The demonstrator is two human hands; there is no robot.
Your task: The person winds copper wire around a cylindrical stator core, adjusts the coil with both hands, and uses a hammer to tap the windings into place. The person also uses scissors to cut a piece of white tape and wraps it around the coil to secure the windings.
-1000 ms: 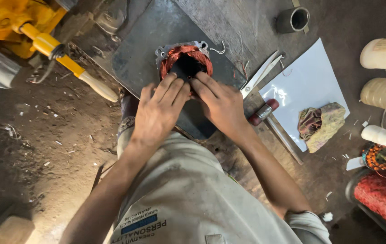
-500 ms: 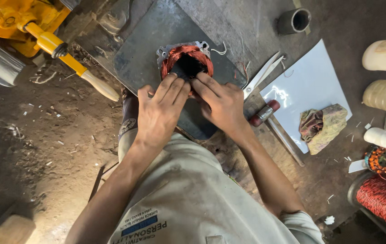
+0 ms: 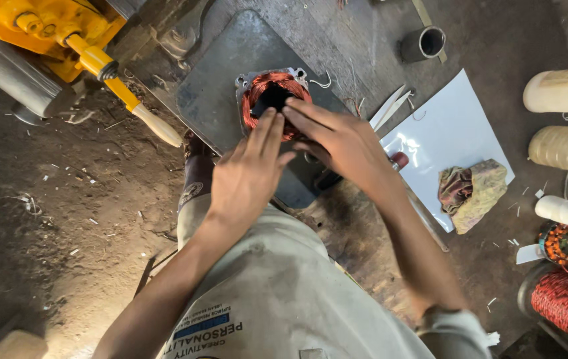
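Motor stator (image 3: 272, 100) with copper windings sits on a dark metal plate (image 3: 221, 86) on the workshop floor. Left hand (image 3: 247, 176) lies flat, fingers straight and together, tips touching the near edge of the coil; right hand (image 3: 337, 143) also flat, fingertips pressing on the windings. White sheet (image 3: 450, 133) with a crumpled rag (image 3: 471, 191) lies to the right.

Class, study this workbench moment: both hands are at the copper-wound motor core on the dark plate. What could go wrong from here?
1. Both the left hand and the right hand press fingertips on the copper winding; thin wire could perhaps be nicked or bent.
2. The metal frame has corners near the fingers, so a cut seems possible.
3. Loose white strips beside the plate could get swept off.
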